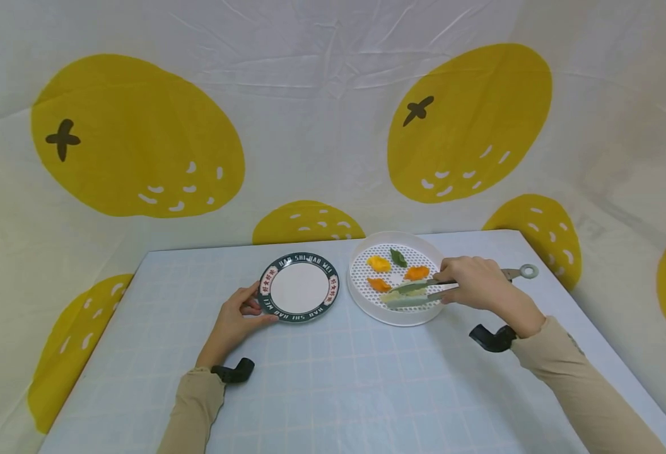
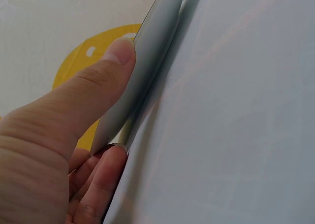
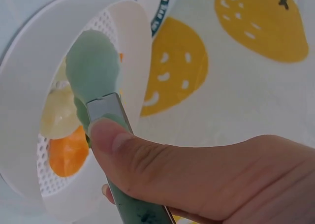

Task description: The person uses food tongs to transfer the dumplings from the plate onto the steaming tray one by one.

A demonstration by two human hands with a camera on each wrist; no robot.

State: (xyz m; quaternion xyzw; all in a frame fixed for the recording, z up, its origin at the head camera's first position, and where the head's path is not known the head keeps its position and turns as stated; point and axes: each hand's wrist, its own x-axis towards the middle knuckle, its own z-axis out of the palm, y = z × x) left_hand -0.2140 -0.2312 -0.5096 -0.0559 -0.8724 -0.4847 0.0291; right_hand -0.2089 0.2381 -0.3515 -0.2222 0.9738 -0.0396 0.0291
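Observation:
My left hand (image 1: 233, 321) holds the left side of a round white plate (image 1: 299, 287) with a dark green patterned rim. In the left wrist view, the thumb lies on the plate's edge and the other fingers curl beneath it. My right hand (image 1: 475, 284) grips a pair of tongs (image 1: 418, 301) with pale green tips, which reach into a white perforated steamer basket (image 1: 398, 320). At the tips is a pale yellow-green food piece (image 1: 388, 296); whether the tongs pinch it I cannot tell. One tip (image 3: 93, 66) partly covers the pieces in the right wrist view.
Also in the basket lie a yellow piece (image 1: 378, 263), orange pieces (image 1: 417, 272) and a dark green piece (image 1: 398, 257). The basket stands just right of the plate. A pale checked cloth (image 1: 333, 391) covers the table, with a fruit-printed sheet (image 1: 310, 139) behind.

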